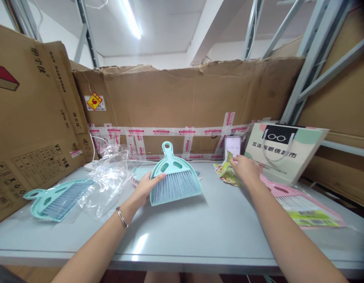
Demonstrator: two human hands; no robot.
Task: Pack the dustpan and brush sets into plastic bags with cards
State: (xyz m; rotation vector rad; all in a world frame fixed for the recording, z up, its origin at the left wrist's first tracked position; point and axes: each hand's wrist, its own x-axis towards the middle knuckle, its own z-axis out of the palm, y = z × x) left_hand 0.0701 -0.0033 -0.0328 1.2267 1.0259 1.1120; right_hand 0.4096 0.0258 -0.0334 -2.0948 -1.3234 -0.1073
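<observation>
My left hand (147, 186) grips a mint-green dustpan with its brush (175, 184) by the left side, thumb across the front. The set is held upright, handle at the top, grey-blue bristles facing me. Farther right, my right hand (246, 169) pinches a yellow-green printed card (229, 158) at the edge of a loose pile of similar cards (230, 175). Behind the dustpan, partly hidden, lies another mint-green item (140, 172). A pink dustpan and brush set (288, 193), with a printed card, lies in clear wrap beyond my right forearm.
Another mint-green dustpan set (59, 200) lies at left beside crumpled clear plastic bags (109, 184). A phone (233, 145) leans against the large taped carton (176, 102). A white paper bag (283, 153) stands at right. Cartons (37, 118) and metal shelf posts flank the grey table (182, 236).
</observation>
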